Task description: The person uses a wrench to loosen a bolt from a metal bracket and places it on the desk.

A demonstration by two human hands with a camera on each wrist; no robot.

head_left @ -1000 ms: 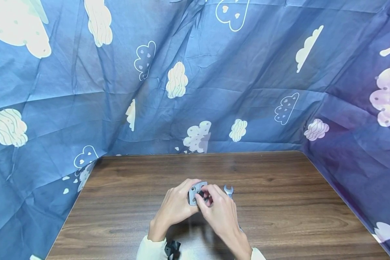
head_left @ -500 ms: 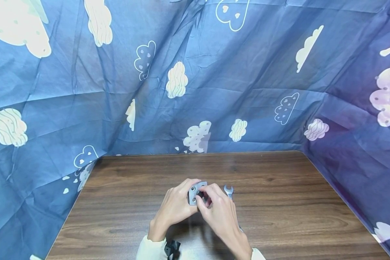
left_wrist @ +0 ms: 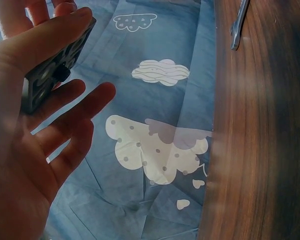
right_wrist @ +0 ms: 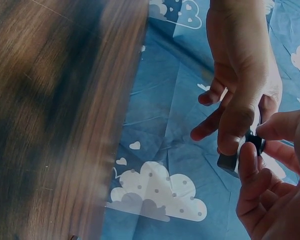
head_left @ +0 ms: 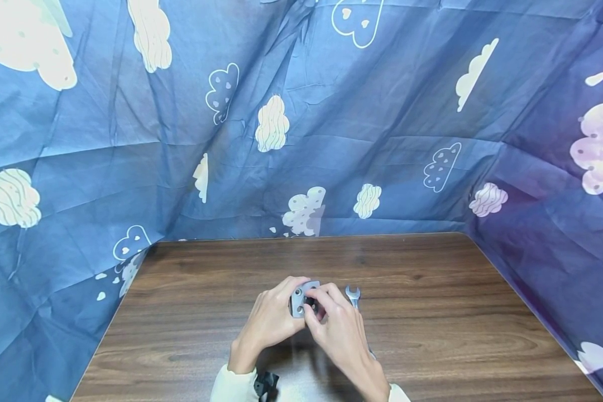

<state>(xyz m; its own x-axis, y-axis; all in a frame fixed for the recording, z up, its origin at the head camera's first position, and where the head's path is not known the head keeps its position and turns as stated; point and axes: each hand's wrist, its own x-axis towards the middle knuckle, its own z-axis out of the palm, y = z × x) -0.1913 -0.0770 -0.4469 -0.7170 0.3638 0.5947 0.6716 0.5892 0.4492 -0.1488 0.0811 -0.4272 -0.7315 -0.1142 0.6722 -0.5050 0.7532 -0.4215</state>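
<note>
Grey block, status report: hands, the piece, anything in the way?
Left hand holds grey block above table. Right hand pinches small black part on its face. Wrench lies beside, clear of the hands.

Our left hand (head_left: 271, 321) is raised in front of us, thumb and forefinger pinching while the other fingers (left_wrist: 85, 107) spread loosely. Our right hand (head_left: 339, 335) meets it from the right, its fingertips (right_wrist: 247, 152) curled and pinching close against the left thumb.
</note>
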